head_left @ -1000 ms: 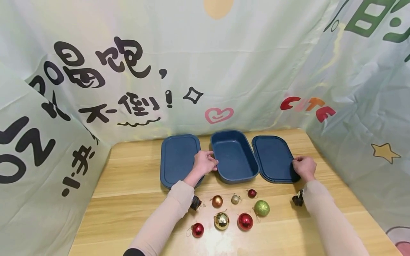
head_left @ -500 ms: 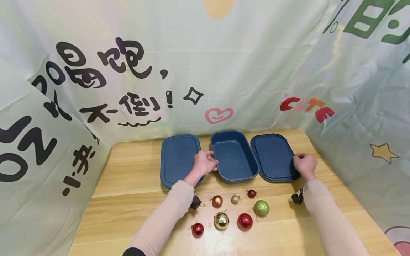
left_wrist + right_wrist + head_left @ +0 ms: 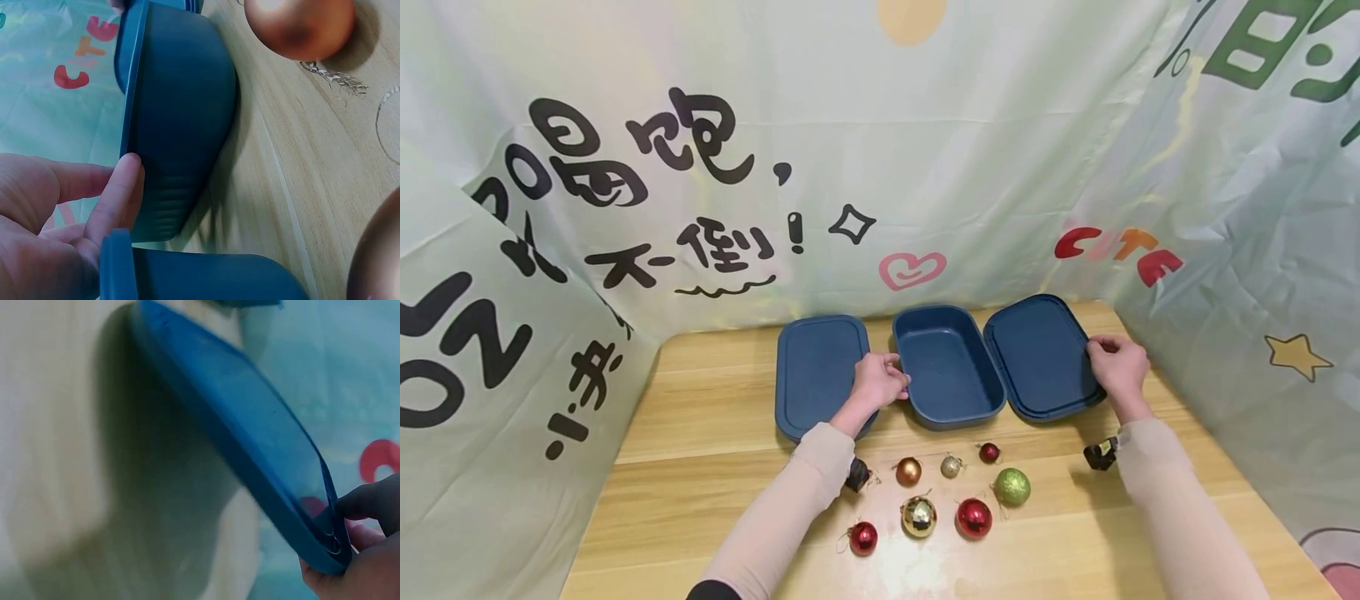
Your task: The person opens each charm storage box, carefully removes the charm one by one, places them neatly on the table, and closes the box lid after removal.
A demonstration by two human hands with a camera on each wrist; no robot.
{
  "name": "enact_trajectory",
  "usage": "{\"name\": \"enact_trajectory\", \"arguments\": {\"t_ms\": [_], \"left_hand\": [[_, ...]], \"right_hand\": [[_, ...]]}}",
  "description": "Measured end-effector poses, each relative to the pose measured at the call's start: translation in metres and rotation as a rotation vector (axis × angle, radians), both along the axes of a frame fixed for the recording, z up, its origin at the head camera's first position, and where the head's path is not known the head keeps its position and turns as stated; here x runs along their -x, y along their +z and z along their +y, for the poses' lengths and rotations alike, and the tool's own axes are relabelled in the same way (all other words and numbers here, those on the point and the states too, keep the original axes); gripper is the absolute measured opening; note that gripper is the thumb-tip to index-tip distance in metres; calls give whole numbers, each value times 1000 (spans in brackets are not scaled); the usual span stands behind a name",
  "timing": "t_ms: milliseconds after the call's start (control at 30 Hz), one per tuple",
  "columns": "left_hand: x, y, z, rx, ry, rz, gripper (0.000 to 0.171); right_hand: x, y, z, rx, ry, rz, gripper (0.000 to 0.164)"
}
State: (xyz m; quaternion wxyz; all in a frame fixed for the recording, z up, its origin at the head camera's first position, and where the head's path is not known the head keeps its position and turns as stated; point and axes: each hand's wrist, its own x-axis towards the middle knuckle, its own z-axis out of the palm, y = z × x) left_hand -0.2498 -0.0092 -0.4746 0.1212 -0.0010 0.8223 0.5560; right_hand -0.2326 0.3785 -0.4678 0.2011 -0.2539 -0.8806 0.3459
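Observation:
In the head view, an uncovered dark blue food container (image 3: 946, 367) stands at the back centre. My left hand (image 3: 880, 382) is at its left rim; in the left wrist view, its fingers (image 3: 122, 187) pinch that rim. On the right is a matching blue lid (image 3: 1043, 358), tilted with its right side raised. My right hand (image 3: 1120, 371) holds the raised edge between thumb and fingers. The right wrist view shows the lid (image 3: 231, 412) slanting above the table, with a shadow under it. A second blue container (image 3: 822, 375), lidded, sits to the left, partly behind my left hand.
Several Christmas baubles lie in front of the containers, among them a green one (image 3: 1012, 487), a gold one (image 3: 919, 517), a copper one (image 3: 908, 472) and a large red one (image 3: 973, 519). A printed curtain (image 3: 1000, 167) rises behind and beside the wooden table (image 3: 700, 467).
My right hand has moved up and slightly right, lifting the right side of the lid off the table. The left hand, the containers and the baubles have stayed put.

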Motion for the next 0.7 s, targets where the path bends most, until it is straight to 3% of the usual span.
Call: {"name": "enact_trajectory", "arguments": {"t_ms": [333, 700], "left_hand": [[0, 0, 1, -14, 4, -12, 53], [1, -1, 1, -6, 8, -8, 54]], "right_hand": [[-6, 35, -25, 93, 62, -34, 42], [-9, 52, -52, 176, 76, 73, 42]]}}
